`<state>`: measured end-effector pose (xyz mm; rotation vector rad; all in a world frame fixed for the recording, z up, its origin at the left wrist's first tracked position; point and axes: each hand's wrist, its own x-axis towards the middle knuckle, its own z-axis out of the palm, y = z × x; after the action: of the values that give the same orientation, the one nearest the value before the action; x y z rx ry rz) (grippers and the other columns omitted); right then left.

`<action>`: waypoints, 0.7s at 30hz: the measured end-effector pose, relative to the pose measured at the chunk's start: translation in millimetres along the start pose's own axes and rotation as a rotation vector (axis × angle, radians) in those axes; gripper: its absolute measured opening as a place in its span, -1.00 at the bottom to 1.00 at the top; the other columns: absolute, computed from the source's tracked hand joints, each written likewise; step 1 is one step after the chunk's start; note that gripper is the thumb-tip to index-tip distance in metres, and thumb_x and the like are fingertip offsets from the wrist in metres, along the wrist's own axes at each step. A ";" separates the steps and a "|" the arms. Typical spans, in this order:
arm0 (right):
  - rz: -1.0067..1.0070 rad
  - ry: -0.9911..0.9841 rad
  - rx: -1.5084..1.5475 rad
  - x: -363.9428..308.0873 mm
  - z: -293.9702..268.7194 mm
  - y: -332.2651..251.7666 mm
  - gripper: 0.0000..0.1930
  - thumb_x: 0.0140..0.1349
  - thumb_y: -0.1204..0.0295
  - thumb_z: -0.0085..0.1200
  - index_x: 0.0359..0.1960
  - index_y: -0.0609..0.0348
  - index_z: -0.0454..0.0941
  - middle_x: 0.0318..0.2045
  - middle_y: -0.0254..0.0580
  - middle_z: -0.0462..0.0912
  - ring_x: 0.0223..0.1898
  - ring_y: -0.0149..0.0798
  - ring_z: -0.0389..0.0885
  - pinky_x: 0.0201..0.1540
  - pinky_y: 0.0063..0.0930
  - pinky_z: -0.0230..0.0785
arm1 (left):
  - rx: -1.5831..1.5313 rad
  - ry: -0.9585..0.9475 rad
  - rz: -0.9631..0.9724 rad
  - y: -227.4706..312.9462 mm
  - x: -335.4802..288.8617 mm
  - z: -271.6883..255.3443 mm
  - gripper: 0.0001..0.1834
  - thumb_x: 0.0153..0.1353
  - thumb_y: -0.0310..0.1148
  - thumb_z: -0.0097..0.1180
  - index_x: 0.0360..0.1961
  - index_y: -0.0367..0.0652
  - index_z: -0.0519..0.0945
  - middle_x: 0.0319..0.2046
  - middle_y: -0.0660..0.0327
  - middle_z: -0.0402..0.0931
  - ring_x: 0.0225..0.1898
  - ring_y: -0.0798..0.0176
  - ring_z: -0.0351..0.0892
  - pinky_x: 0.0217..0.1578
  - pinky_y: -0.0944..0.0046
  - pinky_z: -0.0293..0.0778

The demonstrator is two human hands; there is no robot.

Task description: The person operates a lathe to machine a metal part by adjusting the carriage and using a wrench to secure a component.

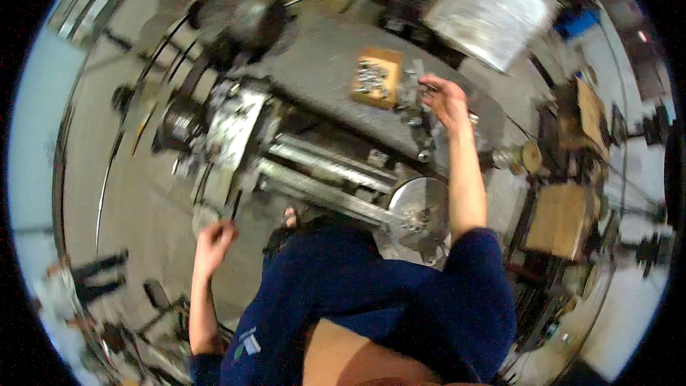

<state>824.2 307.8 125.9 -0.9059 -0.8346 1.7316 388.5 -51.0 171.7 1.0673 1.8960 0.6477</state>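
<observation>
Simultaneously Left and Right: Wide Reach in a Crowded Workshop

Seen from above, the wearer of a navy shirt (321, 257) spreads both bare forearms over a metal machine (232, 125), whose pale rails (325, 162) slant across the middle of the view. The left hand (214, 244), its fingers curled, is at the near end of a dark lever (236, 202) by the machine's left part; whether it grips the lever or only comes close (the view is blurred) cannot be told. On the far side, the right hand (449, 104) extends over a grey tabletop (321, 39), thumb and fingers bent toward each other beside a cluster of small metal items (414, 93). Whether a piece is pinched between the fingertips cannot be told either.

Just left of that cluster, an open cardboard box (391, 75) holds many small shiny parts (370, 77). Near the right end of the rails sits a round metal dish (425, 189), with small bits (414, 217) lying in it. Farther off are a square silvery panel (493, 11), a blue object (577, 23) and, at right, a tan box (561, 220). Another person (61, 297), in dark trousers, appears at the lower left edge.
</observation>
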 end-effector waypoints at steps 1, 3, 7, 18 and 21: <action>0.080 -0.028 -0.169 -17.3 28.8 6.6 -0.74 0.11 0.34 -0.08 -0.36 0.31 0.55 -0.26 -0.16 0.56 -0.31 -0.30 0.47 -0.37 -0.50 0.32 | -0.076 0.004 0.064 9.1 8.8 -3.0 -0.72 0.20 -0.32 -0.03 -0.25 -0.38 0.51 -0.47 0.19 0.54 -0.37 0.42 0.49 -0.29 0.38 0.40; 0.019 -0.345 -0.139 -62.3 87.5 33.3 -0.58 -0.26 0.47 -0.03 -0.27 0.43 0.54 -0.24 -0.15 0.51 -0.45 -0.36 0.49 -0.56 -0.59 0.30 | -0.060 -0.020 0.231 21.5 20.2 -13.4 -0.73 0.17 -0.39 0.01 -0.19 -0.39 0.50 -0.40 0.19 0.57 -0.34 0.41 0.51 -0.26 0.38 0.41; 0.319 -0.445 -0.142 -135.7 196.2 110.8 -0.58 -0.27 0.64 -0.15 -0.27 0.45 0.56 -0.16 -0.16 0.43 -0.60 -0.43 0.36 -0.63 -0.62 0.13 | -0.142 -0.053 0.245 10.6 42.6 -43.2 -0.77 0.17 -0.42 -0.01 -0.23 -0.37 0.52 -0.47 0.20 0.56 -0.37 0.40 0.51 -0.28 0.38 0.42; 0.273 -0.486 -0.155 -180.7 370.1 237.2 -0.72 -0.15 0.65 0.12 -0.30 0.33 0.58 -0.23 -0.21 0.42 -0.40 -0.34 0.55 -0.43 -0.55 0.43 | -0.717 -0.371 0.219 -63.3 60.0 -82.6 -0.70 0.24 -0.23 -0.03 -0.33 -0.32 0.50 -0.48 0.26 0.51 -0.46 0.40 0.51 -0.37 0.41 0.42; 0.080 -0.475 -0.590 -182.7 389.6 247.0 -0.75 -0.15 0.64 0.08 -0.33 0.30 0.58 -0.32 -0.22 0.48 -0.35 -0.36 0.54 -0.35 -0.55 0.41 | -0.771 -0.371 0.186 -80.7 65.5 -89.1 -0.72 0.21 -0.25 -0.01 -0.32 -0.30 0.51 -0.48 0.29 0.51 -0.46 0.44 0.47 -0.38 0.43 0.39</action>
<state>424.9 13.6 141.3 -0.9160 -1.7046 1.8294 259.1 -37.9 129.1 0.7780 1.0775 1.0847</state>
